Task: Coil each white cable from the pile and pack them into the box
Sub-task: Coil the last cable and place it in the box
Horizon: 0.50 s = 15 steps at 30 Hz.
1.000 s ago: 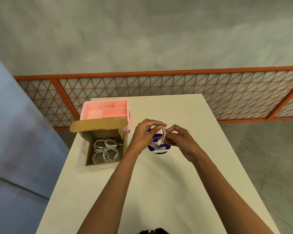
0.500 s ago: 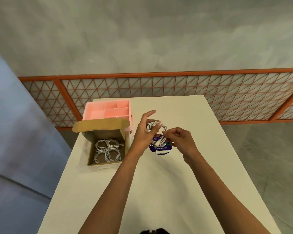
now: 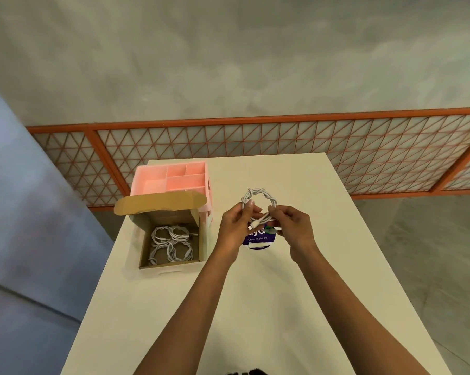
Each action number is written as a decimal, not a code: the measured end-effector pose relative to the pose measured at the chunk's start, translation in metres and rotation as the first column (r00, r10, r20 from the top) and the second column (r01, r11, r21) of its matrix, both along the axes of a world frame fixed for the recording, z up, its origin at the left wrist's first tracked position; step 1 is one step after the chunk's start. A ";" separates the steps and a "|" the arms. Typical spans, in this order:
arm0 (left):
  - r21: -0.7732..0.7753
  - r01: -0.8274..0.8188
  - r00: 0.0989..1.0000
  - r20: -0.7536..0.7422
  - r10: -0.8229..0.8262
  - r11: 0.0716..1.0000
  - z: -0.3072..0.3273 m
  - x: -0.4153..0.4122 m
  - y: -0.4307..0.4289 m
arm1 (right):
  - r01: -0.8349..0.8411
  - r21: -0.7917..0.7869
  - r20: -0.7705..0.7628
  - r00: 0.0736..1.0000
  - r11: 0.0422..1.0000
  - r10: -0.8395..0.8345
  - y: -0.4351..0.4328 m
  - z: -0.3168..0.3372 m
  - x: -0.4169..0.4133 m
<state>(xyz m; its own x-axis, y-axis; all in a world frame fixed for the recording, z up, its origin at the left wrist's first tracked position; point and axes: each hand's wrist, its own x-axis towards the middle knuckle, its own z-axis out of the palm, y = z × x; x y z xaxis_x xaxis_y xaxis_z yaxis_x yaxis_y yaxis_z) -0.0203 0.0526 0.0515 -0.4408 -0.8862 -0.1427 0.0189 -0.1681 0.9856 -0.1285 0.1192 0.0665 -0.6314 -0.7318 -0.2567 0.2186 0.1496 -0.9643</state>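
A white cable point(image 3: 259, 197), wound into a small ring, is held above the table between both hands. My left hand point(image 3: 235, 228) pinches the ring's left side with thumb and fingers. My right hand point(image 3: 294, 226) pinches the lower right part, where a plug end sticks out. An open cardboard box point(image 3: 147, 234) stands to the left of my hands, its flap raised at the back. Several coiled white cables point(image 3: 171, 246) lie inside it.
A pink compartment tray point(image 3: 174, 177) stands behind the box at the table's far left. A round purple sticker point(image 3: 258, 239) lies on the white table point(image 3: 255, 307) below my hands. An orange lattice railing point(image 3: 255, 147) runs behind the table.
The ring has been lifted and turned, so its full loop now shows above my fingers. My left index finger, raised half a second ago, has come down onto the cable.
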 end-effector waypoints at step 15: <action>0.037 0.045 0.998 -0.050 -0.043 0.998 0.004 0.008 -0.010 | -0.535 -0.068 0.229 0.813 0.842 0.536 0.003 0.011 -0.014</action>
